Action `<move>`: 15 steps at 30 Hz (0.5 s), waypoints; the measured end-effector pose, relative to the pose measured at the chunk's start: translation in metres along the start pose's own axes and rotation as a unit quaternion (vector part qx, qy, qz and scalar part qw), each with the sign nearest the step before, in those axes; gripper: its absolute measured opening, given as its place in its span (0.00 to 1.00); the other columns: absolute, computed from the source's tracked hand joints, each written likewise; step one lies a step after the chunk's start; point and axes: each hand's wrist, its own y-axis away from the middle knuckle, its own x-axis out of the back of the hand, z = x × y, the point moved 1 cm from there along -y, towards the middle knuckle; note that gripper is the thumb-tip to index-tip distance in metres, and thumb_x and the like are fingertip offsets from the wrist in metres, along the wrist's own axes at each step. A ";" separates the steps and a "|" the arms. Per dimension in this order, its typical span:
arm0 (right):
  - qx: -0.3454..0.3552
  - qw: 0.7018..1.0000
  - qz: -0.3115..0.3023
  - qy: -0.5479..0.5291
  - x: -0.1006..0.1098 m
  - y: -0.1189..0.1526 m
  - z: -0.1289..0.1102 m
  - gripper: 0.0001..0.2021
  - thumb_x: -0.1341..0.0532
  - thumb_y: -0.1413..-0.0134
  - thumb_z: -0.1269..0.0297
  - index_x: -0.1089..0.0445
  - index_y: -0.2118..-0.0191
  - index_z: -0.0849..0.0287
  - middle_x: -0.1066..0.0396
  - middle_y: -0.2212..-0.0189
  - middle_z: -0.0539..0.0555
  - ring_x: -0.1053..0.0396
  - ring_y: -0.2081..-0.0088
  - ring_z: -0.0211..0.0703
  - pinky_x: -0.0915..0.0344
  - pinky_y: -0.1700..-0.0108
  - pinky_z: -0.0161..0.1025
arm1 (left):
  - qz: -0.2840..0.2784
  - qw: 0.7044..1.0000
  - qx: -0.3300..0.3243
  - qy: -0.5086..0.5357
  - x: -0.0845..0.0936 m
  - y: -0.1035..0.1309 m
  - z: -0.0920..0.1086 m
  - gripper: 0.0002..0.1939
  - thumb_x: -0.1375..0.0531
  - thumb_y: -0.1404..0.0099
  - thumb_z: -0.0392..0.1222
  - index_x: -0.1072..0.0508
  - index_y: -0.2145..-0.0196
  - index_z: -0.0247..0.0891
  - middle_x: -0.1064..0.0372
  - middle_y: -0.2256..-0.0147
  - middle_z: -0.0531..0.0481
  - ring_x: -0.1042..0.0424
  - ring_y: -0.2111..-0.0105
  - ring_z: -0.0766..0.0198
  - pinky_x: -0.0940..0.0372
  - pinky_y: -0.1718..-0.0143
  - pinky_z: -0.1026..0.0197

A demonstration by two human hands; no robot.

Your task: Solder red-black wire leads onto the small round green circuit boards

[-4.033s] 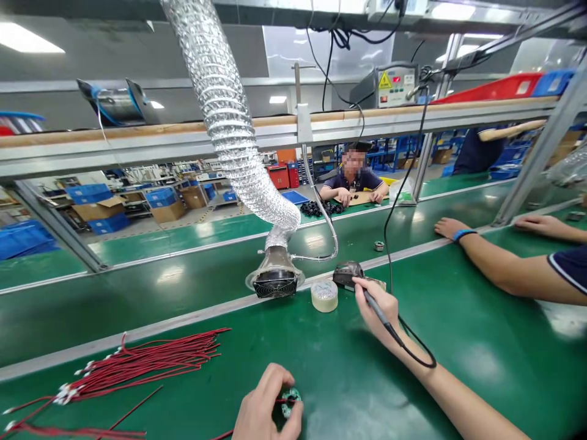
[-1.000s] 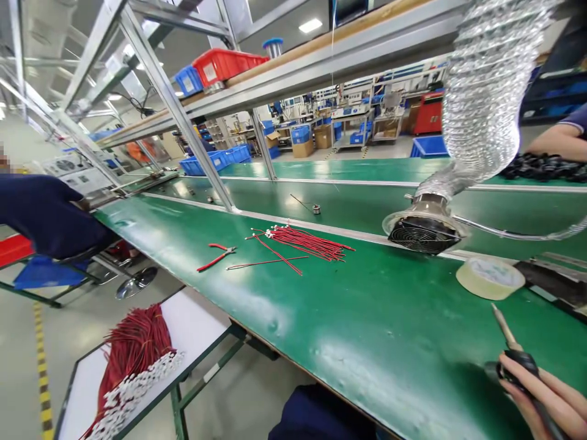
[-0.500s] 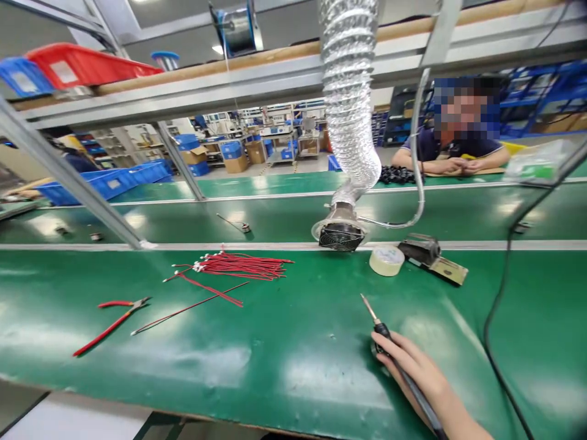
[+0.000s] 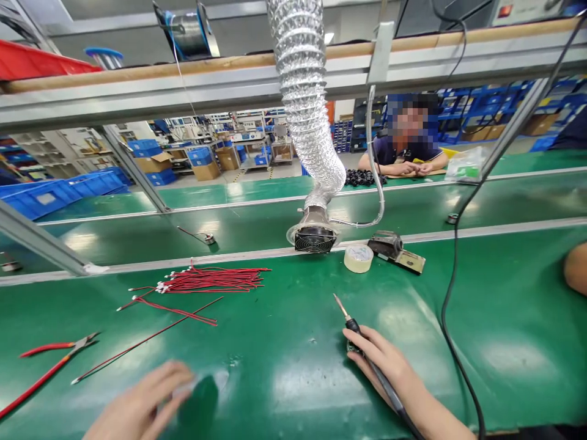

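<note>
A soldering iron (image 4: 378, 376) lies in my right hand (image 4: 385, 360), fingers closed round its dark handle. Its bare metal tip points up and away over the green bench. Something small and shiny shows under those fingers, too hidden to name. My left hand (image 4: 142, 400) is low at the left, blurred, with thumb and fingers bent toward each other. A pale smear shows at its fingertips, and I cannot make out what it is. Beyond this hand lie a loose red-and-black wire (image 4: 147, 339) and a bundle of red wires (image 4: 211, 279) with white connectors. Red-handled cutters (image 4: 59, 360) rest open-jawed at the left.
A fume hose (image 4: 305, 91) ends in a fan (image 4: 315, 238) above the bench. Tape (image 4: 358, 259) and a dark metal holder (image 4: 389, 245) stand near it. A black cable (image 4: 452, 293) hangs at right. A co-worker (image 4: 403, 153) sits across; another person's elbow (image 4: 576, 269) reaches in at right.
My left hand has come into view at the lower left. The view has swung to the right, so the bench things appear further left. My right hand still holds the soldering iron.
</note>
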 end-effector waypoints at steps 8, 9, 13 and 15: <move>-0.024 0.997 0.037 0.063 -0.003 0.000 -0.012 0.19 0.43 0.26 0.66 0.34 0.34 0.54 0.27 0.47 0.63 0.21 0.51 0.47 0.21 0.54 0.39 | 0.160 0.983 -0.076 -0.052 -0.024 -0.114 -0.054 0.23 0.54 0.21 0.51 0.21 0.51 0.41 0.22 0.50 0.42 0.20 0.55 0.54 0.25 0.54 0.55; -0.027 0.996 0.044 0.068 -0.003 0.001 -0.011 0.19 0.43 0.26 0.66 0.33 0.34 0.54 0.28 0.48 0.62 0.21 0.53 0.46 0.21 0.55 0.38 | 0.152 0.984 -0.081 -0.042 -0.022 -0.117 -0.051 0.23 0.54 0.20 0.51 0.21 0.56 0.41 0.21 0.55 0.44 0.21 0.59 0.56 0.26 0.57 0.57; -0.047 0.994 0.061 0.074 -0.005 0.006 -0.007 0.20 0.41 0.26 0.62 0.33 0.33 0.53 0.29 0.50 0.59 0.21 0.59 0.42 0.24 0.61 0.33 | 0.167 0.980 -0.105 -0.007 -0.013 -0.119 -0.031 0.21 0.54 0.20 0.48 0.25 0.63 0.41 0.24 0.63 0.46 0.25 0.64 0.57 0.29 0.60 0.58; -0.052 0.995 0.059 0.066 -0.007 0.005 -0.007 0.21 0.41 0.26 0.60 0.34 0.32 0.52 0.29 0.50 0.59 0.21 0.59 0.42 0.25 0.62 0.33 | 0.173 0.981 -0.085 -0.004 -0.014 -0.120 -0.023 0.20 0.54 0.19 0.47 0.26 0.60 0.40 0.25 0.59 0.44 0.26 0.60 0.57 0.30 0.57 0.57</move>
